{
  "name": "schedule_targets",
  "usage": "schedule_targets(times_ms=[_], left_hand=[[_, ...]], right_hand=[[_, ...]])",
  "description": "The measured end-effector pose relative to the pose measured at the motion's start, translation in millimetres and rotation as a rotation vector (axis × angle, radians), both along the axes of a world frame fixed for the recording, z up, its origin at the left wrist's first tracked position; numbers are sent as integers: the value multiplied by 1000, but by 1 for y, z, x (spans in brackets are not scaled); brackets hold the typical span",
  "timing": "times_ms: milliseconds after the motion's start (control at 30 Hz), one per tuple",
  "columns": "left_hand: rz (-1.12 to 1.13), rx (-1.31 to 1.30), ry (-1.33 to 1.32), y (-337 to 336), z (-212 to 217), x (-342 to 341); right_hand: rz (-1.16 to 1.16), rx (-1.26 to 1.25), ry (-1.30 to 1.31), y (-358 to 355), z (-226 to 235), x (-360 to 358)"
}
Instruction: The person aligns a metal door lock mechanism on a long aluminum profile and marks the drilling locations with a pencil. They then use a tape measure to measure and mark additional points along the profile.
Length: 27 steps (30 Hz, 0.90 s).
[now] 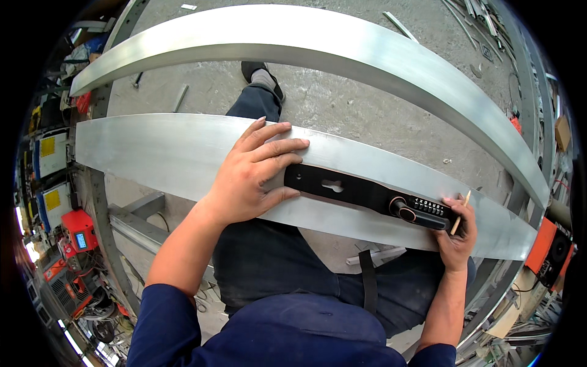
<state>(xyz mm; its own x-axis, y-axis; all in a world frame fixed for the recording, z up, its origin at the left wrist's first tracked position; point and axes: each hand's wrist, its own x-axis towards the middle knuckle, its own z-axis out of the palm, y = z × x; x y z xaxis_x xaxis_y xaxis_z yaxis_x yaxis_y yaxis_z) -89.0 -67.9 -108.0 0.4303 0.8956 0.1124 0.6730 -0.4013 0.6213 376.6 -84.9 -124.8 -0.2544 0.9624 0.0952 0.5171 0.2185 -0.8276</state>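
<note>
A long black door-lock plate [361, 194] with a handle and a push-button keypad lies on a silvery metal bar [165, 144] across my lap. The plate has a keyhole-shaped cutout near its left end. My left hand [252, 168] rests on the bar with its fingers spread, thumb and fingertips at the plate's left end. At the other end, my right hand [457, 235] curls round the plate beside the handle. A light wooden pencil [461, 211] sticks up between its fingers. Part of the right fingers is hidden behind the pencil and plate.
A second metal bar [318, 33] runs across farther off. Metal frame posts [101, 202] stand at both sides. To the left are red machines [79, 235] and cluttered shelves; to the right, an orange-and-black device [550, 251] and metal scraps. Offcuts lie on the concrete floor.
</note>
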Motion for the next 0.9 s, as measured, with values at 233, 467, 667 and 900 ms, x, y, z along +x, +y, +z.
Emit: schedule_targets(times_ms=[233,467,667,900], left_hand=[[7,5,16,-2,-2,0],[17,45,-17,-1,-5,-1],[25,48,-17,-2,-5,1],[8,60,37,-2,-5,0]], right_hand=[[-4,-5,4,-2,-3,2],[-2,0,-2,-6,-6,4],[-3,-24,46,-2,-6,2],[-1,-29,43,-2,-5,3]])
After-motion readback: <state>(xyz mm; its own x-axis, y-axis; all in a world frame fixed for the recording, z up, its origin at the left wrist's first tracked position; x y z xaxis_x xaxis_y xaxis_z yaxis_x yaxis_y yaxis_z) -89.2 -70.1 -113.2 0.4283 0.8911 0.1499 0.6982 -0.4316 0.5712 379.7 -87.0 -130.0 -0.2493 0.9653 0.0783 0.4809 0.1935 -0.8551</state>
